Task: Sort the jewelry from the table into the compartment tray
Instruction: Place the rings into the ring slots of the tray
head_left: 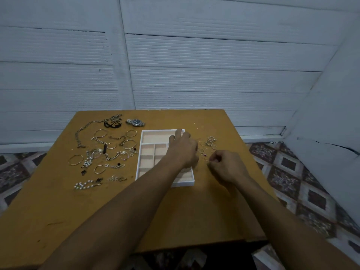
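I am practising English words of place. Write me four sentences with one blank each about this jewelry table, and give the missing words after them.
1. The wristwatch lies beyond the far ___ corner of the compartment tray.
2. The small rings lie on the table to the ___ of the tray.
3. The left hand stretches over the white ___, fingers straight.
4. The right hand, fingers curled, is among the small ___.

Missing words: left; right; tray; rings.

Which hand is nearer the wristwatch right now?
Left. The left hand hovers over the tray, right of the wristwatch; the right hand sits farther right, past the tray, by the small rings.
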